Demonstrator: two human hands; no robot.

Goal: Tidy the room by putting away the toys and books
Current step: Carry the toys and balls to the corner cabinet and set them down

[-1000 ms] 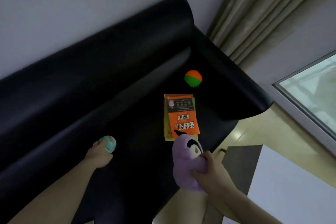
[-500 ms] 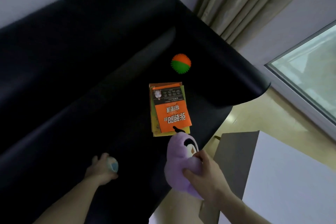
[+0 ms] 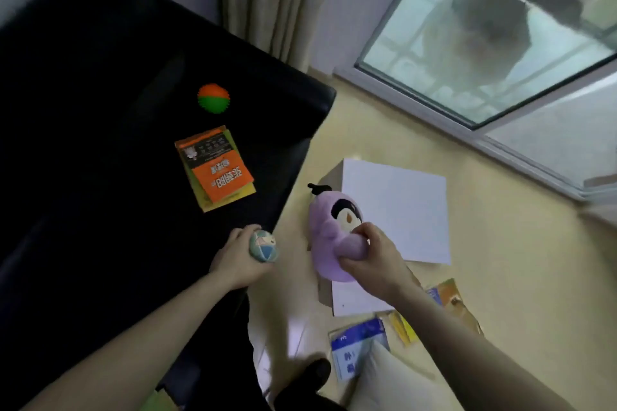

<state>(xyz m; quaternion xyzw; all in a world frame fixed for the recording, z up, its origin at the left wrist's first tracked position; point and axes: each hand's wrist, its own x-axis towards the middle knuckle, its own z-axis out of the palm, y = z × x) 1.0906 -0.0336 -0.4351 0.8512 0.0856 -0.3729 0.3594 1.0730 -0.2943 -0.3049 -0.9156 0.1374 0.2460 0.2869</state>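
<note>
Two hands are both full. The left hand (image 3: 238, 260) curls its fingers around a small patchwork ball (image 3: 263, 246), held just past the front edge of the black sofa (image 3: 100, 143). The right hand (image 3: 370, 259) grips a purple plush toy (image 3: 329, 233) over the pale floor (image 3: 517, 260), between the sofa's front edge and a white-topped box (image 3: 397, 210). On the sofa seat a stack of books (image 3: 215, 167), orange cover on top, lies near the front edge, with an orange-and-green spiky ball (image 3: 213, 98) beyond it, apart from the stack. More books (image 3: 359, 349) lie scattered on the floor beside the sofa, near the box. Open floor stretches from the box to the window (image 3: 484, 43).
</note>
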